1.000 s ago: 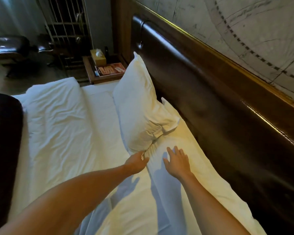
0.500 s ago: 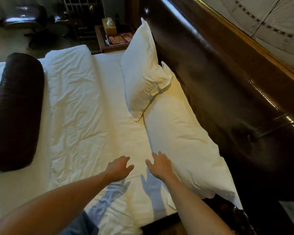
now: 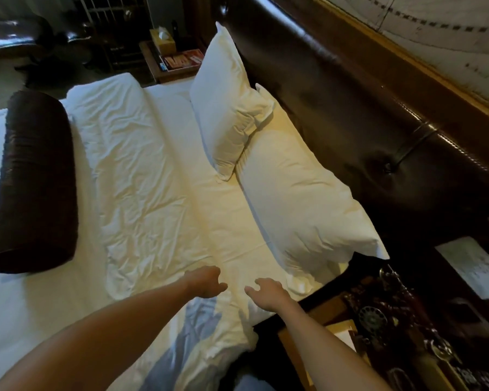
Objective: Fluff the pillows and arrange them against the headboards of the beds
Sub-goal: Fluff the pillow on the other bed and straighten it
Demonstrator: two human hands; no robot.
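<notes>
Two white pillows rest against the dark padded headboard [image 3: 364,108]. The far pillow [image 3: 226,103] stands upright and leans on it, its lower corner overlapping the near pillow [image 3: 302,198], which lies flat along the headboard. My left hand [image 3: 205,282] and my right hand [image 3: 266,292] hover side by side over the white sheet [image 3: 141,170] near the bed's edge, short of the near pillow. Both hands hold nothing, fingers loosely curled and apart.
A dark brown bolster [image 3: 34,182] lies across the bed at the left. A nightstand [image 3: 178,63] with a tissue box and booklets stands beyond the far pillow. Beside me on the right is another bedside table [image 3: 378,320] with an old dial telephone.
My hands have drawn back from the pillows towards the bed's near edge. The view has pulled back, showing the whole near pillow and the bolster.
</notes>
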